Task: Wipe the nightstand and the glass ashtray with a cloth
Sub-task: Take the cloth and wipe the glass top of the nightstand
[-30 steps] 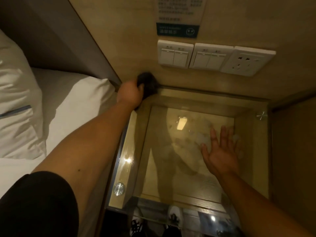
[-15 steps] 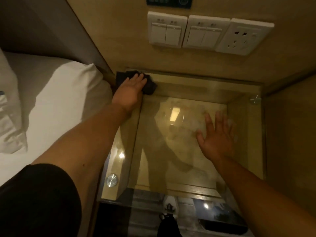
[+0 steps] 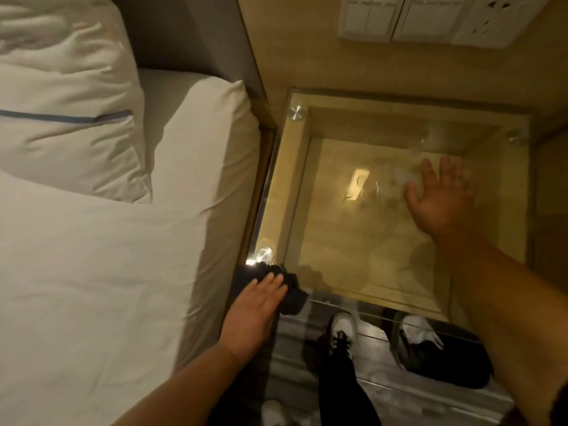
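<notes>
The nightstand (image 3: pixel 338 235) has a clear glass top over a light wooden box, held by round metal studs at the corners. My left hand (image 3: pixel 255 312) lies flat on a dark cloth (image 3: pixel 292 298) and presses it onto the near left corner of the glass. My right hand (image 3: pixel 439 201) is spread out, palm down, over the right side of the top. A faint, clear glassy shape, possibly the ashtray (image 3: pixel 405 176), shows blurred by its thumb and fingertips; I cannot tell whether the hand touches it.
A bed with a white sheet (image 3: pixel 107 272) and pillow (image 3: pixel 61 103) butts against the nightstand's left side. Wall switches (image 3: pixel 399 20) and a socket (image 3: pixel 491 23) sit above it. Through the glass's near edge I see my shoe (image 3: pixel 342 330) and a dark object (image 3: pixel 445 364) on the floor.
My left hand has dragged the cloth from the far left corner down the left edge to the near left corner. The right hand has stayed spread on the right side.
</notes>
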